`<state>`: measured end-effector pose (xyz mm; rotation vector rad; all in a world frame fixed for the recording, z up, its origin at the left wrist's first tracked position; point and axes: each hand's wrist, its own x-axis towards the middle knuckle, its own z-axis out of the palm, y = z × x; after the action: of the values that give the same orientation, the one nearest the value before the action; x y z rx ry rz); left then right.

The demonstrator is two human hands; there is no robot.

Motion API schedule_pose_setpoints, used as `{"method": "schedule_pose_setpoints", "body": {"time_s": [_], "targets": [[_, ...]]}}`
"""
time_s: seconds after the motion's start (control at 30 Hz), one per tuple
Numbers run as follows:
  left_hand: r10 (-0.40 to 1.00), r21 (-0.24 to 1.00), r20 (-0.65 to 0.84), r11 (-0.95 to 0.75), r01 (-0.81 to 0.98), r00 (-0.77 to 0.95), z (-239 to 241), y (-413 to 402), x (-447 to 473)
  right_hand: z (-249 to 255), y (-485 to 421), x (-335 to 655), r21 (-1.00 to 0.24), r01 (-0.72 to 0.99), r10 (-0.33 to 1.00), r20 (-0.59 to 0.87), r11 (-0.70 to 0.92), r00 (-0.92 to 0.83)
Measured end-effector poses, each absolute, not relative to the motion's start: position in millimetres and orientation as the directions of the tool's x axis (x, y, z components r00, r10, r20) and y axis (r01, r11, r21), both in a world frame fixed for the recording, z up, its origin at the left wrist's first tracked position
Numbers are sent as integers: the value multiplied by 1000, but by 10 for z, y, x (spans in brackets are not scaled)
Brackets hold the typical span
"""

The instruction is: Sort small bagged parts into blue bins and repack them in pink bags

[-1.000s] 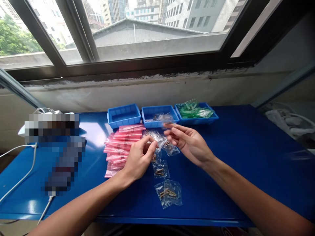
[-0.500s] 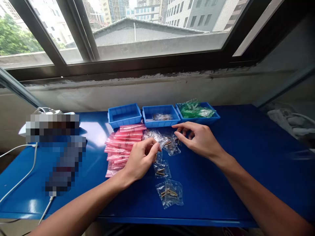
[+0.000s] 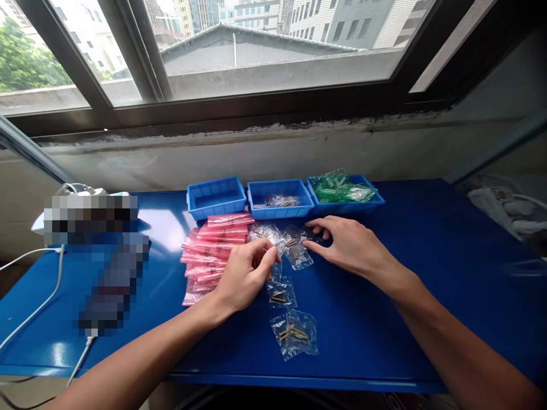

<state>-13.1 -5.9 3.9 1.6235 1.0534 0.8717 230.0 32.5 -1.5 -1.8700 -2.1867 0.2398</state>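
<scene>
My left hand (image 3: 245,274) is closed beside the pink bags, thumb against curled fingers. A small clear bag (image 3: 276,271) with thin metal pins shows just under the thumb and appears gripped there, partly hidden. My right hand (image 3: 350,245) is open, thumb and fingers apart, at the right side of a loose pile of clear bags (image 3: 298,256) holding brass-coloured pins. Nearer me lie a flat clear bag (image 3: 287,291) with a few pins and a small overlapping stack of clear bags (image 3: 294,336). Several pink bags (image 3: 205,265) with dark print overlap in a column left of my left hand.
Three blue bins line the back: an empty left bin (image 3: 216,198), a middle bin (image 3: 280,212) with clear bags, and a right bin (image 3: 378,198) with green bags (image 3: 337,189). A blurred-out device (image 3: 115,285) with a white cable (image 3: 81,359) lies on the blue table (image 3: 376,347).
My right hand has lowered slightly toward the pile of clear bags, its fingertips now at the pile's right edge. My left hand stays in place.
</scene>
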Motion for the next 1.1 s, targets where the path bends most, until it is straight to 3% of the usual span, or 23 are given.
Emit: {"method": "schedule_pose_setpoints", "body": {"time_s": [0.2,0.33,0.53,0.67,0.8,1.1], "targets": [[929,955,61,-161,248,366,43,-57,-130,-3,367,2347,-539,823,981,37,181,-191],[927,958,60,-157,239,370,48,-62,-132,140,342,2335,-676,711,980,98,192,-171],[938,957,84,-170,237,337,63,-66,-134,214,203,2150,-941,315,984,75,123,-161],[931,936,109,-214,278,347,50,-48,-137,154,118,2003,-987,108,975,95,119,-200],[926,930,109,-223,291,361,20,-46,-137,104,96,1955,-990,33,972,126,135,-196],[945,961,82,-158,225,316,43,-72,-133,102,94,1971,-982,137,943,77,127,-324]]}}
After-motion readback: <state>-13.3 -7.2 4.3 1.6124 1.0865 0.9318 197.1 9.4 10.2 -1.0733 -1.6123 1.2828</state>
